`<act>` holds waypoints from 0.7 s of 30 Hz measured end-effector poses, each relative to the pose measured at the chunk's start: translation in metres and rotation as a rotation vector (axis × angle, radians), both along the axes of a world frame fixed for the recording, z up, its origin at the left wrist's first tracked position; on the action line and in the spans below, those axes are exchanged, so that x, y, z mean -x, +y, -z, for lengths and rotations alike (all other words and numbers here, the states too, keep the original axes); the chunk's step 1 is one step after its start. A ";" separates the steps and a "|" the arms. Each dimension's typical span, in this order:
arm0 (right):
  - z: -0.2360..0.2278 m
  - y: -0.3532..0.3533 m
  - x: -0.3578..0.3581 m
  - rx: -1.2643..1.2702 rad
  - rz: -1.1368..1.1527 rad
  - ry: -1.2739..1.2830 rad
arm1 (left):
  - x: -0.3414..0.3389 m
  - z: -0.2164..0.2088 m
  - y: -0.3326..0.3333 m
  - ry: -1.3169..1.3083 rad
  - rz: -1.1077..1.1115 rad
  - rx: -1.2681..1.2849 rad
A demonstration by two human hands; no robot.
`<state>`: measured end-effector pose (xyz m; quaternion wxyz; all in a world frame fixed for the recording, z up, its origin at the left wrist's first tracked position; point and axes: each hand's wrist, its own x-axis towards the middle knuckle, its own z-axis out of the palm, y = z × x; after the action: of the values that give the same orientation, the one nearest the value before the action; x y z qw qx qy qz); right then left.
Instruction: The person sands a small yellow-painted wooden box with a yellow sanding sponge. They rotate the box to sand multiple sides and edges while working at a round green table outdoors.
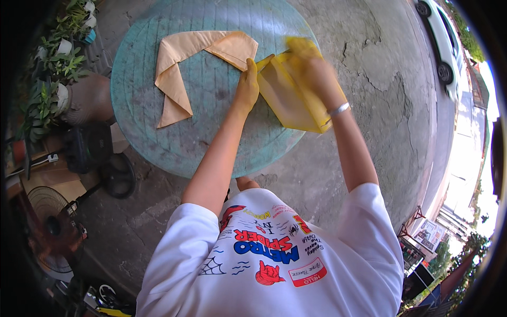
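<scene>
A round, worn green table [142, 121] stands before me. At its right side my left hand [247, 89] grips the near left edge of a yellow box-like frame [317, 122] with pale panels, held tilted. The fingers of this hand look stained yellow. My right hand [317, 74], smeared by motion, is over the frame's upper right part. Something yellow and blurred [297, 46] shows at its fingertips; I cannot make out whether it is held. On the table, left of my left hand, lies a tan folded cloth [171, 53] bent into an arch.
Potted plants [63, 47] and a large brown pot [90, 98] line the left side. Below them are a black speaker-like box [88, 148] and a standing fan [50, 224]. Cracked concrete [391, 121] spreads to the right, with a parked white car [443, 42] beyond.
</scene>
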<state>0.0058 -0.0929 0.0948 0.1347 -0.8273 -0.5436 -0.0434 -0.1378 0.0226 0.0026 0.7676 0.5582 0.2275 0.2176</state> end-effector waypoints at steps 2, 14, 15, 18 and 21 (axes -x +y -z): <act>0.003 0.010 0.040 -0.278 -0.291 -0.160 | 0.001 0.009 0.000 0.068 -0.089 0.034; 0.015 -0.018 -0.073 0.175 0.059 0.033 | -0.002 0.003 -0.013 -0.022 -0.037 -0.059; 0.004 -0.008 -0.063 0.251 0.036 0.037 | 0.001 0.001 -0.009 0.004 -0.031 -0.079; 0.004 0.002 -0.004 0.381 -0.233 -0.003 | 0.002 0.014 -0.003 0.001 -0.172 -0.082; 0.009 -0.012 -0.023 0.127 -0.131 0.060 | 0.004 0.016 -0.001 -0.024 -0.098 -0.123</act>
<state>0.0285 -0.1049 0.0854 0.1007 -0.7977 -0.5941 0.0249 -0.1415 0.0221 -0.0133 0.7229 0.5901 0.2312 0.2752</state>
